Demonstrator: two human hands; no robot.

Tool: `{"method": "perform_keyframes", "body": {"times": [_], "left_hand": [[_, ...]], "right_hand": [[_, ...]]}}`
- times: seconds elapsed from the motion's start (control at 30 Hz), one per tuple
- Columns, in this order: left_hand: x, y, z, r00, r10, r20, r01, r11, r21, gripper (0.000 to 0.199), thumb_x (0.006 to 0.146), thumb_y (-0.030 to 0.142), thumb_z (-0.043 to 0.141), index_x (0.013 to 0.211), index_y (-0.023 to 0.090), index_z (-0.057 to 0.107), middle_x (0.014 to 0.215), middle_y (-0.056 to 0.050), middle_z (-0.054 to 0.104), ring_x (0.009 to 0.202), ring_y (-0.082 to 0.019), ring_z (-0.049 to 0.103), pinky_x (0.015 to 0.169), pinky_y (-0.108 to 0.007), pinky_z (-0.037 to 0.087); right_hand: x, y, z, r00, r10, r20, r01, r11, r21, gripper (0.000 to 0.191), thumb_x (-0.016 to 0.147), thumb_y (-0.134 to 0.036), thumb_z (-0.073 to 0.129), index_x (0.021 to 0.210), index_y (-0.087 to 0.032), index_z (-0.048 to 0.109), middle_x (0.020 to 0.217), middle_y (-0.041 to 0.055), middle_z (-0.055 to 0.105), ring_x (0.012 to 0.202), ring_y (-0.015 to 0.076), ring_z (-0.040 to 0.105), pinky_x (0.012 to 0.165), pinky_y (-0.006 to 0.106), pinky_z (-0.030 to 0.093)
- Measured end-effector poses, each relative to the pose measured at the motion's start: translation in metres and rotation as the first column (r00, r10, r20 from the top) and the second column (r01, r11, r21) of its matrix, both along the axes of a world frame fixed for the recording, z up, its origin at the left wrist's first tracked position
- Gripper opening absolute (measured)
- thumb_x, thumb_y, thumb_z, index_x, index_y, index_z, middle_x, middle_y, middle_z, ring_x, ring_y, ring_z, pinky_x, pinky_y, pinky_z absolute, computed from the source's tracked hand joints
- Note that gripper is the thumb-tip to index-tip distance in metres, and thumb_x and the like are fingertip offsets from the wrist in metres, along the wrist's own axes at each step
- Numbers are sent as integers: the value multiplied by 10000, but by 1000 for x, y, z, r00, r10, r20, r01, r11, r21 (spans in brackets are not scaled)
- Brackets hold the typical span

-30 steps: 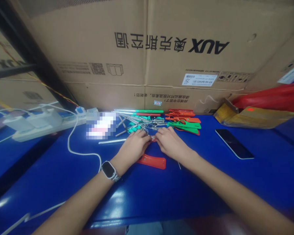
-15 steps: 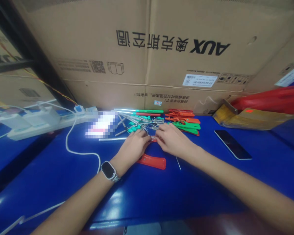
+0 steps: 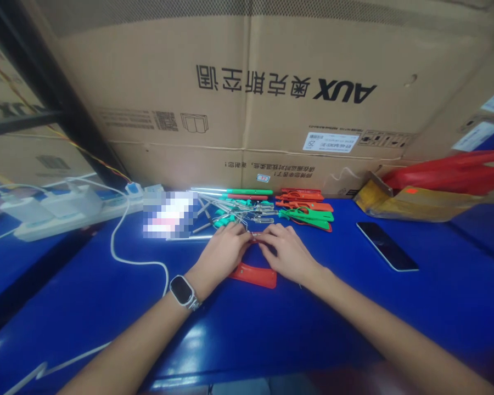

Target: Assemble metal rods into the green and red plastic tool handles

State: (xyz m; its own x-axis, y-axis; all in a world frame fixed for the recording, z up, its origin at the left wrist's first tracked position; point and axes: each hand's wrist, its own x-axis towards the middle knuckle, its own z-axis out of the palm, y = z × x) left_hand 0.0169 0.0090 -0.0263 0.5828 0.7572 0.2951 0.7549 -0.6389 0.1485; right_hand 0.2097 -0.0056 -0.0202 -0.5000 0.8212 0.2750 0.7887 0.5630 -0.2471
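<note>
My left hand (image 3: 224, 249), with a watch (image 3: 181, 289) on its wrist, is closed, its fingertips pinching the left end of a small red piece (image 3: 256, 236). From the other side, the closed fingertips of my right hand (image 3: 287, 253) press on the same piece. Fingers cover most of it, so its full shape is hidden. A metal rod (image 3: 189, 238) sticks out left of my left hand; whether it joins the red piece I cannot tell. Just below the hands lies a curved red handle-like part (image 3: 256, 276), partly under my left hand.
Behind my hands lie a pile of thin metal rods with green parts (image 3: 226, 211), clear-handled small tools (image 3: 264, 219), and orange and green flat pieces (image 3: 308, 214). A phone (image 3: 387, 246) and yellow box (image 3: 420, 203) are right. A power strip (image 3: 45, 227) and white cable (image 3: 140, 261) are left.
My right hand has shifted slightly down and its fingertips are now drawn in at the red piece beside my left fingers. The view has tilted up a little.
</note>
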Motion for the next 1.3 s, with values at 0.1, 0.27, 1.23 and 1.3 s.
{"method": "perform_keyframes", "body": {"times": [0.1, 0.27, 1.23, 1.3], "left_hand": [[0, 1, -1, 1000, 3, -1, -3, 1000, -11, 226, 991, 204, 477, 1051, 167, 691, 967, -75, 637, 941, -255, 553, 832, -401, 457], [0, 1, -2, 1000, 8, 30, -7, 999, -31, 192, 964, 160, 509, 1039, 171, 685, 980, -74, 633, 933, -242, 558, 825, -381, 456], [-1, 0, 2, 999, -1, 36, 4, 998, -65, 182, 942, 118, 511, 1028, 155, 667, 957, -88, 617, 925, -255, 554, 828, -389, 468], [-1, 0, 2, 1000, -7, 29, 8, 999, -49, 189, 946, 122, 506, 1040, 163, 665, 961, -84, 614, 914, -252, 548, 819, -386, 466]], "right_hand": [[-5, -2, 1, 997, -71, -31, 69, 997, -41, 235, 957, -206, 525, 1121, -208, 693, 1020, 67, 659, 964, 208, 546, 792, 345, 335], [-11, -7, -4, 983, -175, -59, 168, 979, -112, 213, 960, -230, 522, 1076, -180, 693, 1018, 86, 653, 996, 225, 543, 838, 359, 337], [-22, 20, 33, 958, -27, 285, 48, 997, -66, 207, 846, -49, 536, 752, -147, 692, 785, 113, 714, 749, 233, 661, 629, 316, 366], [-21, 23, 32, 965, -23, 263, 47, 995, -84, 206, 830, -50, 539, 736, -156, 688, 759, 106, 716, 729, 229, 664, 600, 308, 355]]}}
